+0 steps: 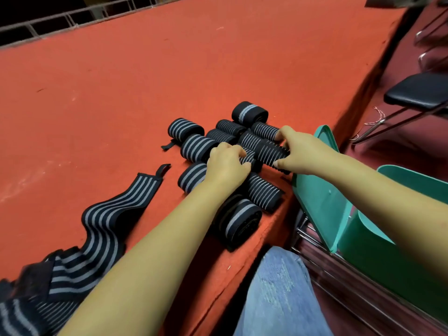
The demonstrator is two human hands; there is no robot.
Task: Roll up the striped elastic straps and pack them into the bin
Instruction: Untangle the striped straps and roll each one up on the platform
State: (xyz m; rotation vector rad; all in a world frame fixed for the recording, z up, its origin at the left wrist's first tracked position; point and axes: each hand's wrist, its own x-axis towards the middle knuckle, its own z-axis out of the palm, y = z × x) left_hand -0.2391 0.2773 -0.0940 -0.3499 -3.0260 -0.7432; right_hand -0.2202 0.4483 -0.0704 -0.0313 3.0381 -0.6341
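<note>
Several rolled black straps with grey stripes lie clustered on the red table (169, 69) near its right edge. My left hand (226, 166) curls its fingers over a small roll (248, 156) in the middle of the cluster. My right hand (299, 151) grips a thin-striped roll (271, 151) beside it, thumb at its near end. A wide-striped roll (238, 220) lies nearest me. An unrolled strap (106, 219) stretches across the table at the left, running into a loose pile (26, 299). The green bin (378, 229) stands off the table's right edge, its lid (320, 190) raised.
A black-seated chair (419, 92) stands at the right beyond the bin. My knee in blue jeans (278, 294) is below the table edge. A metal railing (72, 18) runs along the table's far side.
</note>
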